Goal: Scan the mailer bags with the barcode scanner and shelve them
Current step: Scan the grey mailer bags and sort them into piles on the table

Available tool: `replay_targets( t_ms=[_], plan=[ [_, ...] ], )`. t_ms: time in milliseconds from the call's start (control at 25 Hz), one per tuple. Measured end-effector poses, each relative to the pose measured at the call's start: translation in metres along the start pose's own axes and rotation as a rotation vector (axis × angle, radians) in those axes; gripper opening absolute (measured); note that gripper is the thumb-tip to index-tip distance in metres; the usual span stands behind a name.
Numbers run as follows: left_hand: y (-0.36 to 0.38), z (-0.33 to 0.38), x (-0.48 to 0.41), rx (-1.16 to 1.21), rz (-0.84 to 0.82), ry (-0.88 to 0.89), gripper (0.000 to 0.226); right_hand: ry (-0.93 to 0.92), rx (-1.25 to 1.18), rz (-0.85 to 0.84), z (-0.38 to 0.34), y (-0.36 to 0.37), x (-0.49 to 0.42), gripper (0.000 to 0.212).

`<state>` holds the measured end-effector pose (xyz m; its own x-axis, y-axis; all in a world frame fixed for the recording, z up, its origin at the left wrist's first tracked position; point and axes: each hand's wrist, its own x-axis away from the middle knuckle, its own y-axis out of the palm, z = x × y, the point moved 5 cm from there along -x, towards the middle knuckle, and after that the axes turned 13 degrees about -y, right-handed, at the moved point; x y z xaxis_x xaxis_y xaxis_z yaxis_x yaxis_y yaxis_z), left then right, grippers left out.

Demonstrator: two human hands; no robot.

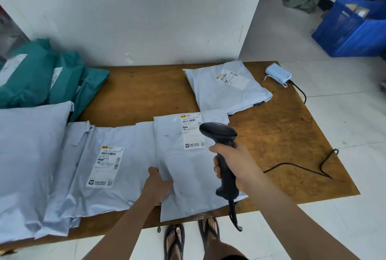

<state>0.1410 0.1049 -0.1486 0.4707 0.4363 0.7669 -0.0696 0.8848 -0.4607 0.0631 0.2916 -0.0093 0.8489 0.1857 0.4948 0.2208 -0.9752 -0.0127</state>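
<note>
Labels on the mailer bags, half legible
Center bag (192,178) says "202A D191 00 002", left bag (133,149) looks like "232B C313-02 010".

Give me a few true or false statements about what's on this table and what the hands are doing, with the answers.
1. The right hand holds the scanner. True.
2. The left hand hangs empty, off the table. False: it holds the edge of the mailer that lies under the scanner.
3. The green bags lie at the table's right end. False: they are at its left end.
4. A blue crate stands on the floor. True.
5. The scanner is cordless. False: a cable hangs from its handle.
</note>
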Motion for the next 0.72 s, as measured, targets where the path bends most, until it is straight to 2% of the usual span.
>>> replay_targets(
  t_ms=[120,240,400,520,720],
  plan=[
    [0.003,-0.010,-0.004,-0.008,0.018,0.004,0.040,-0.029,-0.002,-0.012,-0.004,0.012,-0.004,0.007],
    [0.005,-0.020,-0.007,0.007,-0.014,-0.018,0.021,-0.041,0.054,-0.037,-0.004,0.017,-0.007,0.007],
    [0.007,-0.023,-0.010,0.008,-0.041,-0.027,0.016,-0.018,0.139,-0.054,0.000,0.014,-0.008,0.014],
    [0.005,-0.024,-0.011,0.047,-0.083,-0.051,0.026,-0.014,0.159,-0.066,0.003,0.015,-0.009,0.006],
    [0.004,-0.029,-0.012,0.078,-0.099,-0.037,0.032,-0.043,0.197,-0.055,0.004,0.017,-0.010,0.006]
  ],
)
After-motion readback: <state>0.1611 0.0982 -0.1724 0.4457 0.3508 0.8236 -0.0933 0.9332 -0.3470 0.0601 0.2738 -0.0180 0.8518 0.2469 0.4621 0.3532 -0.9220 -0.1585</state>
